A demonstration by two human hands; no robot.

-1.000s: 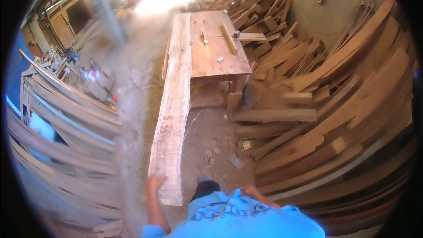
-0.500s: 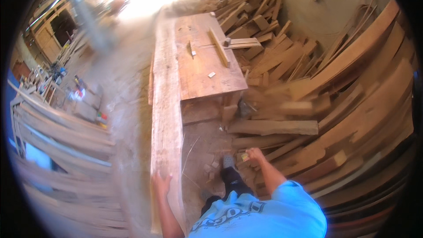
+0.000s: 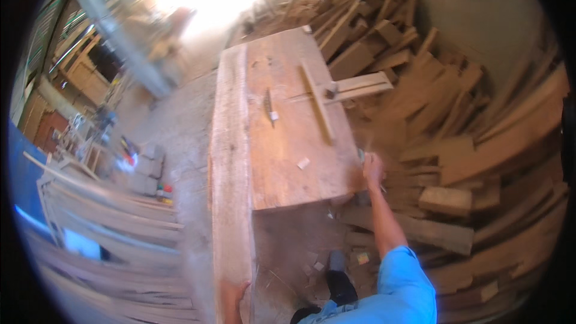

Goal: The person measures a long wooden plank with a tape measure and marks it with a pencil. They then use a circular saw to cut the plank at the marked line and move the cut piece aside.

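Note:
A long, rough wooden plank (image 3: 230, 144) lies along the left edge of the wooden table (image 3: 294, 174) and juts out toward me. My left hand (image 3: 233, 294) is on its near part, thumb over the top and the other fingers mostly hidden, closed on the board. Beside the table's right near corner is my right hand (image 3: 373, 170), its fingers curled around a small dark greenish thing (image 3: 361, 155) that blur keeps me from naming. On the tabletop lie a narrow wooden strip (image 3: 318, 105), a thin dark tool (image 3: 269, 108) and a small pale block (image 3: 303, 162).
Piled lumber (image 3: 447, 201) crowds the right side, close to my right arm. A stack of long boards (image 3: 120, 246) stands at the left. Wood scraps and a small colourful packet (image 3: 362, 258) lie on the floor near my foot. A grey post (image 3: 120, 36) rises at the far left.
The table appears nearer and larger. My right hand has gone from low beside my leg up to the table's right corner. My left hand stays on the plank, lower in view.

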